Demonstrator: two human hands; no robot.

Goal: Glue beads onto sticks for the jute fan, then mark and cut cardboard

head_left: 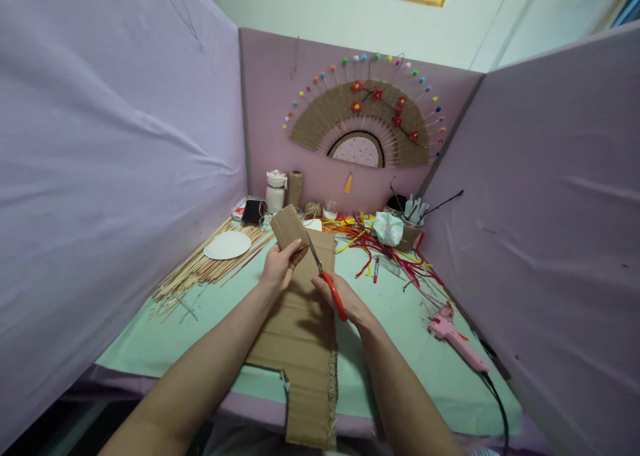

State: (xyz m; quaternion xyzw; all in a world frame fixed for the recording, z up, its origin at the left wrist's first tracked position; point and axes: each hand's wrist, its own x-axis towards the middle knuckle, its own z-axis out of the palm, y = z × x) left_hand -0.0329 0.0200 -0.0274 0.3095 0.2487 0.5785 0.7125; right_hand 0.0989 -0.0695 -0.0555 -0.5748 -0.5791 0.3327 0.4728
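My left hand (281,264) pinches a small piece of brown cardboard (289,227) by its lower edge, thumb on top. In my right hand (341,297) is a pair of scissors (334,295) with orange-red handles. The blades point up and away, along the right edge of the small piece; whether they are parted I cannot tell. Below both hands a large cardboard sheet (300,339) lies flat, with a notch cut from its near left side and a strip that reaches past the table's front edge.
Thin wooden sticks (200,269) and a white oval disc (227,245) lie at left. Red and yellow pipe cleaners (360,243) spread at back right. A pink glue gun (457,339) with a black cord rests at right. A white jar (276,191) stands at the back, below a cardboard fan (325,113).
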